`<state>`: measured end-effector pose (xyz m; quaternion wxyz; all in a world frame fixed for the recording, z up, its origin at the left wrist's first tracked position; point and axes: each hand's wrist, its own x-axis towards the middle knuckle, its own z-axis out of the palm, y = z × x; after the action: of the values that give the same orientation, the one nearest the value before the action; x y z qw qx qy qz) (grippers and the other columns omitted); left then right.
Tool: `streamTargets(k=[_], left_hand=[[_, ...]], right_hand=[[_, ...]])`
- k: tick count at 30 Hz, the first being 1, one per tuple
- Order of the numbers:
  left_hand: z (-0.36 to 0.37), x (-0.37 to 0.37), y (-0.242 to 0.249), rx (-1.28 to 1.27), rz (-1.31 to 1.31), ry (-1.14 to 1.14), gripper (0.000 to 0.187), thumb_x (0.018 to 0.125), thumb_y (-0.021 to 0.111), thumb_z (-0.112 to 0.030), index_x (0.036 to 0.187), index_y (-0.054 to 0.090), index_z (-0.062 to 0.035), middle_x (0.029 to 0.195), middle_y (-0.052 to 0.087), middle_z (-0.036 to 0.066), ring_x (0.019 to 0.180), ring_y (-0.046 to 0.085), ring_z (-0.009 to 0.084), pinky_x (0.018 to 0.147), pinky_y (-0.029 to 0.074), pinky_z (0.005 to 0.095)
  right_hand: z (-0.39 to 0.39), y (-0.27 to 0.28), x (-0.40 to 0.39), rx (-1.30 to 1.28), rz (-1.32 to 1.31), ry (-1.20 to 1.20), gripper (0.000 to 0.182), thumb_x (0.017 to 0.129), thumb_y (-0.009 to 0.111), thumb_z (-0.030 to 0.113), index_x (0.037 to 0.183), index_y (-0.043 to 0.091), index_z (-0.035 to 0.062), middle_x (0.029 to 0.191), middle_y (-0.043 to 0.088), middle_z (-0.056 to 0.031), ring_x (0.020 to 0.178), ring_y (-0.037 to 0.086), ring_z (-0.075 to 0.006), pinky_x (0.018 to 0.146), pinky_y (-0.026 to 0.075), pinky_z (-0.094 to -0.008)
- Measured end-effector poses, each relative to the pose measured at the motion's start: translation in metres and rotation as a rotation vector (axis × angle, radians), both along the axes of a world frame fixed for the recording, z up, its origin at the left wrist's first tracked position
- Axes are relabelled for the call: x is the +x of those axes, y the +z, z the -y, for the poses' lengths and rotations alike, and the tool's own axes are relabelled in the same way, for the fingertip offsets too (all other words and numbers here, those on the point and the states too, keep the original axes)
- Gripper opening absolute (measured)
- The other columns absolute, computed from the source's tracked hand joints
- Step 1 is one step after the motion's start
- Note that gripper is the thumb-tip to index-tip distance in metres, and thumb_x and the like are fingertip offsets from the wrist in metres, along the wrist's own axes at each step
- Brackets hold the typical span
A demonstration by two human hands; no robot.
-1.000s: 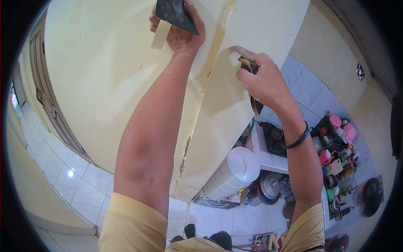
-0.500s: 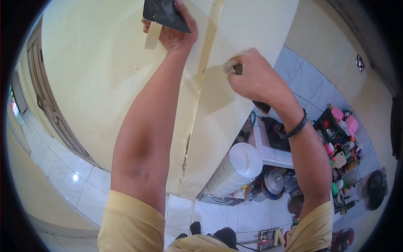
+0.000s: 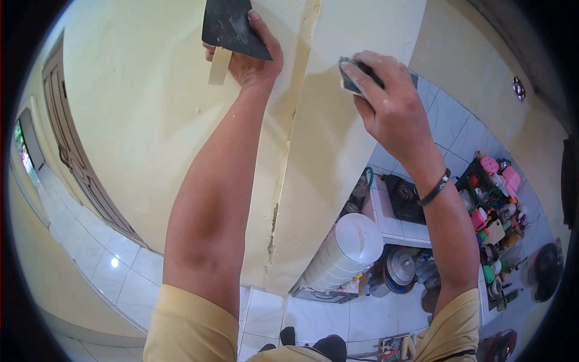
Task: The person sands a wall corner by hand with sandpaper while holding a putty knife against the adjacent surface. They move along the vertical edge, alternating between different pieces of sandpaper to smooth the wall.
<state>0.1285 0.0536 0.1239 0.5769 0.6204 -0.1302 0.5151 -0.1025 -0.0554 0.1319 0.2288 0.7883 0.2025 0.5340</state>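
My left hand, fingers closed, holds a dark flat scraper plate up against the cream wall. White smears mark the plate, and a pale strip sticks out below it. To the right, my right hand grips a second dark flat scraper between thumb and fingers, close to the wall's narrow face. Whitish dust covers those fingertips. Between the hands runs a rough vertical seam in the wall, chipped and broken lower down.
Below right stand a white lidded bucket and a tiled counter with a black stove. Pots sit under the counter, and crowded kitchenware lies farther right. A brown door is at left. Tools rest on the tiled floor.
My right hand has moved up and right, turning so that its dark scraper now shows at the fingertips. My left hand stays nearly in place with its plate.
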Motion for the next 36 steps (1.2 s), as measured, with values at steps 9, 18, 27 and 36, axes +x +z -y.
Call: streamTargets(k=[9,18,27,36], left_hand=[[0.002,0.006,-0.001,-0.041,0.095,-0.056,0.053,0.108,0.031,-0.047,0.131,0.055,-0.0053,0.139,0.057,0.014,0.127,0.045,0.0377,0.104,0.021,0.0629],[0.001,-0.001,0.000,-0.056,0.104,-0.073,0.053,0.109,0.031,-0.046,0.130,0.056,-0.0047,0.137,0.058,0.013,0.128,0.046,0.0366,0.108,0.018,0.0621],[0.000,0.002,0.000,-0.043,0.077,-0.099,0.055,0.109,0.032,-0.047,0.134,0.055,-0.0043,0.141,0.057,0.012,0.130,0.046,0.0353,0.108,0.019,0.0637],[-0.005,-0.012,-0.002,-0.095,-0.005,-0.322,0.066,0.109,0.038,-0.051,0.145,0.050,0.0019,0.152,0.051,0.019,0.142,0.042,0.0387,0.120,0.026,0.0462]], right_hand=[[0.015,-0.039,0.044,-0.228,0.215,-0.188,0.035,0.089,0.066,0.021,0.122,0.075,0.0177,0.144,0.059,0.0062,0.146,0.043,-0.0218,0.123,0.022,-0.0588],[0.024,-0.006,0.036,-0.021,0.362,-0.222,0.033,0.089,0.068,0.031,0.122,0.074,0.0325,0.149,0.054,0.0050,0.148,0.036,-0.0244,0.120,0.016,-0.0594],[0.029,-0.012,0.041,-0.172,0.231,-0.179,0.033,0.087,0.068,0.031,0.119,0.075,0.0342,0.154,0.048,0.0025,0.146,0.036,-0.0269,0.118,0.017,-0.0600],[0.028,-0.013,0.032,-0.269,0.074,-0.207,0.035,0.086,0.070,0.029,0.120,0.075,0.0337,0.150,0.051,0.0005,0.145,0.036,-0.0284,0.118,0.019,-0.0596]])
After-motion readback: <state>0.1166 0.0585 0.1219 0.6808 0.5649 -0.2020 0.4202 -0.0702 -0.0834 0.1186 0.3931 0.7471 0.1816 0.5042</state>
